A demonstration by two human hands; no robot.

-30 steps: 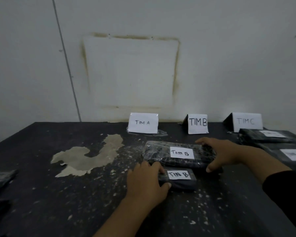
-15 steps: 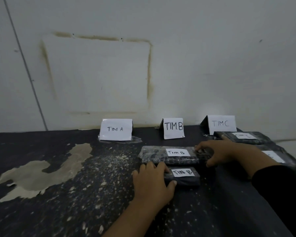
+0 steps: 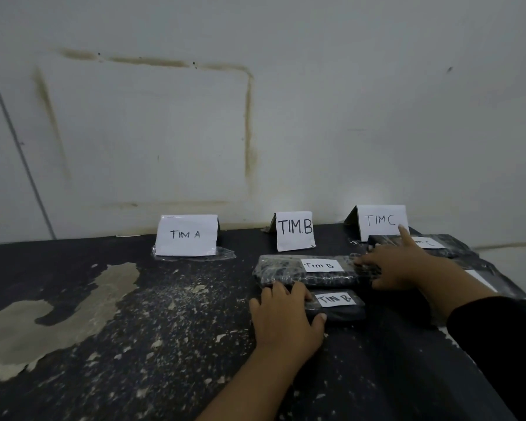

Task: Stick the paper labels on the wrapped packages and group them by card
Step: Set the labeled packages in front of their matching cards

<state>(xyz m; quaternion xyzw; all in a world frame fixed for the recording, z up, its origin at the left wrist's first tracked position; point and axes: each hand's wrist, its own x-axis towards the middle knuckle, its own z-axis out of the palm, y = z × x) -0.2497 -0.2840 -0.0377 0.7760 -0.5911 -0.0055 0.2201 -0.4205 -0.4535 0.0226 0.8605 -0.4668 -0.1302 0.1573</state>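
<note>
Two black wrapped packages lie in front of the TIM B card. The larger package carries a white "Tim B" label. My right hand holds its right end, thumb on the near edge, fingers on top, one finger sticking up. Just in front lies the smaller package, also with a "TIM B" label. My left hand grips its left end, thumb in front, fingers over the back. The two packages touch.
A TIM A card stands at the back left on a scrap of clear plastic. The TIM C card stands at the back right with two labelled black packages before it. The worn dark table ends at a white wall.
Both Tim B packages have slid right, from between the TIM A and TIM B cards to in front of the TIM B card. One finger of my right hand has lifted.
</note>
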